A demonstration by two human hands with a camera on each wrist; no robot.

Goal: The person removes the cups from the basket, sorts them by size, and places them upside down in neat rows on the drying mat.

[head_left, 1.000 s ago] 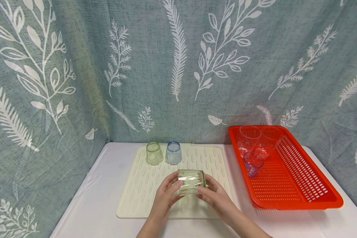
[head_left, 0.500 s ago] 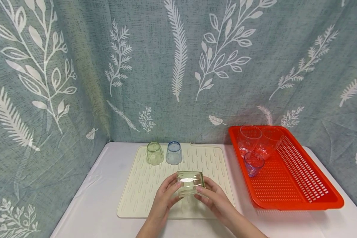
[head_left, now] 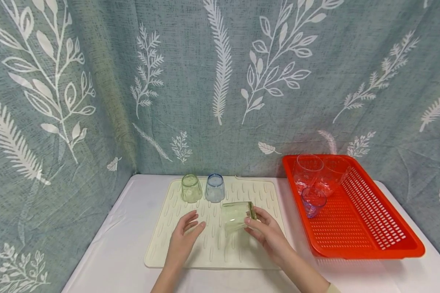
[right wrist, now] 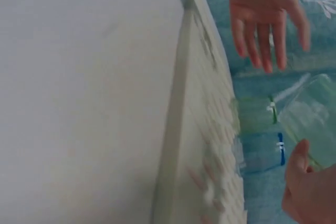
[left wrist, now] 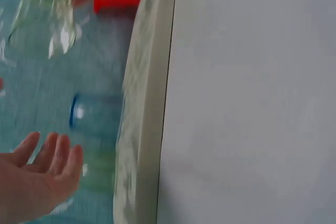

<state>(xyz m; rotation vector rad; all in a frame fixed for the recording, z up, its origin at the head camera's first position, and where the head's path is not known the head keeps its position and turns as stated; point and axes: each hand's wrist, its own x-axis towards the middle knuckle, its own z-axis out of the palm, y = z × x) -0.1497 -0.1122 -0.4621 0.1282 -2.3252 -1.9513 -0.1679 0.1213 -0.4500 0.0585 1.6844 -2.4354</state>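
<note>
My right hand [head_left: 269, 234] pinches a pale green glass [head_left: 235, 215] near its thick, darker end, thumb in front and fingers behind. The glass is tipped on its side above the cream drying mat [head_left: 179, 244], its other end pointing left. My left hand [head_left: 183, 236] is off to the left of it, fingers relaxed and slightly bent, touching nothing. In the left wrist view the held glass [left wrist: 44, 19] hangs from the right fingers, well apart from the left hand [left wrist: 42, 177]. In the right wrist view the left palm [right wrist: 262, 14] is bare.
A green glass [head_left: 191, 189] and a blue glass [head_left: 214, 189] stand side by side at the mat's back left. A red plastic basket [head_left: 366, 248] on the right holds two larger clear glasses [head_left: 304, 175] and a small purplish glass [head_left: 313, 203]. A patterned curtain [head_left: 190, 81] surrounds the table.
Both hands held the green glass before. The left hand has let go and moved left, while the right hand keeps the glass, which has risen slightly and tilted.
</note>
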